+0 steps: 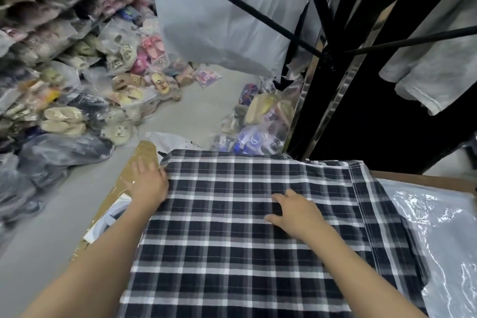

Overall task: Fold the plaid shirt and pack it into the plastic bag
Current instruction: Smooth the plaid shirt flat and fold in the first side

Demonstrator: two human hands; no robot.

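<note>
The plaid shirt, black, grey and white checks, lies spread flat on a cardboard-topped surface in front of me. My left hand rests at the shirt's left edge, fingers on the cardboard and the fabric's border; whether it grips the cloth I cannot tell. Flat on the middle of the shirt lies my right hand, fingers spread, holding nothing. A clear plastic bag lies at the right, partly under the shirt's right edge.
Piles of bagged slippers fill the left side and the floor beyond. A large grey plastic bag hangs ahead. A black metal rack with a grey garment stands at the right. More bagged goods sit past the table.
</note>
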